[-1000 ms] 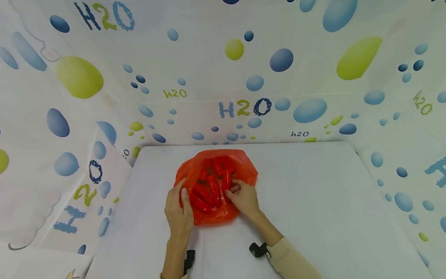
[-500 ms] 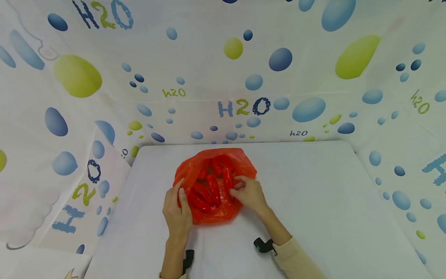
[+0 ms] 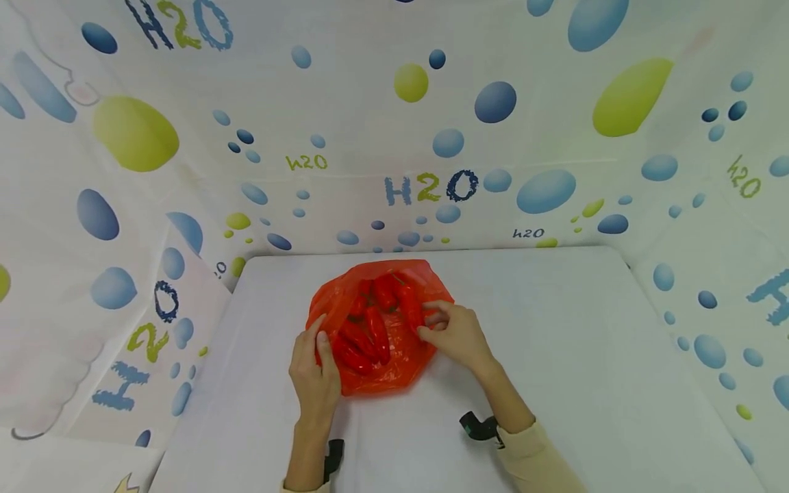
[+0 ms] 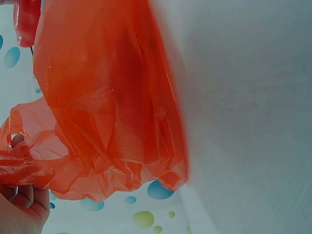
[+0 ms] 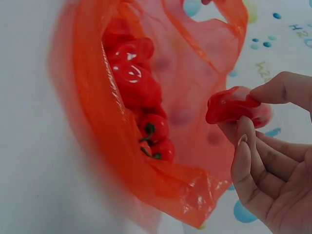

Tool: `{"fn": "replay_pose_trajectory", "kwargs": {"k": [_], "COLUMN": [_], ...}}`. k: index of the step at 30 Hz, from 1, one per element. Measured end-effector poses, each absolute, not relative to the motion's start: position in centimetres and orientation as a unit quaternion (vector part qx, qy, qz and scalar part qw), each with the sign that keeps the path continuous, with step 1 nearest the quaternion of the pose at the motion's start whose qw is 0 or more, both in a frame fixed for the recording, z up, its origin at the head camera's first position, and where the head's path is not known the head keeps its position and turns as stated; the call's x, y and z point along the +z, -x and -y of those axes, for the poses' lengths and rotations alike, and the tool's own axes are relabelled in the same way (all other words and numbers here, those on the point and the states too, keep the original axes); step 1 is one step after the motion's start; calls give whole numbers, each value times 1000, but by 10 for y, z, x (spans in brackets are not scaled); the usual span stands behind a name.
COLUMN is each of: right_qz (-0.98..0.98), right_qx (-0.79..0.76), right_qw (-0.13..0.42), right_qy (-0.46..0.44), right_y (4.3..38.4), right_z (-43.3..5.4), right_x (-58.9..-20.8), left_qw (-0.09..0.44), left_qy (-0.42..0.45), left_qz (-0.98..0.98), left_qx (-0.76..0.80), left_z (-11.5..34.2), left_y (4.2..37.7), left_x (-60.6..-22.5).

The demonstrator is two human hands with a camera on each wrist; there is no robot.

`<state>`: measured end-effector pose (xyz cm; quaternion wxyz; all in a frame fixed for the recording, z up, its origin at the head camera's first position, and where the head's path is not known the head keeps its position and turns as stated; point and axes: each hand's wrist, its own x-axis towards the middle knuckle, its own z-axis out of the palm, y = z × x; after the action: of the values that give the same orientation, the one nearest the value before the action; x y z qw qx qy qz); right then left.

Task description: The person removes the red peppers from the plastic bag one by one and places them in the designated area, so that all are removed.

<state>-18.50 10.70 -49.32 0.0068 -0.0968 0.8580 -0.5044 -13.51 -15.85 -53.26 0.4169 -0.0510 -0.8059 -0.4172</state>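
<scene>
An open orange plastic bag (image 3: pixel 403 373) lies on the table with several glossy red peppers (image 3: pixel 377 335) inside. My left hand (image 3: pixel 316 373) grips the bag's left edge; in the left wrist view, thin film bunches between its fingers (image 4: pixel 36 202). Between thumb and fingertips, my right hand (image 3: pixel 461 337) pinches one long red pepper (image 3: pixel 409 305) near the bag's right side. The right wrist view shows that pepper (image 5: pixel 231 105) raised apart from the others, whose green stems (image 5: pixel 148 130) show inside the bag. Its stem end hangs at the top left of the left wrist view.
A white table (image 3: pixel 567 356) extends around the bag, farther to the right than to the left. Behind and on both sides stand white sheets (image 3: pixel 357 89) printed with blue and green drops. Small black devices (image 3: pixel 479 426) sit at both wrists.
My right hand has shifted right and slightly away from me, drawing its pepper apart from the pile. My left hand stays at the bag's left edge.
</scene>
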Motion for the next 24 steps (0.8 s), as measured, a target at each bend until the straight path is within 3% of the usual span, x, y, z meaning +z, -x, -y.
{"fn": "replay_pose_trajectory", "kwargs": {"k": [24], "right_qz": [-875], "right_qx": [-481], "right_qw": [-42], "right_qy": [28], "right_y": [192], "right_z": [-148], "right_x": [-499], "left_qw": [415], "left_qy": [64], "left_qz": [799], "left_qx": [-430], "left_z": [157], "left_y": [137], "left_x": [-534]}}
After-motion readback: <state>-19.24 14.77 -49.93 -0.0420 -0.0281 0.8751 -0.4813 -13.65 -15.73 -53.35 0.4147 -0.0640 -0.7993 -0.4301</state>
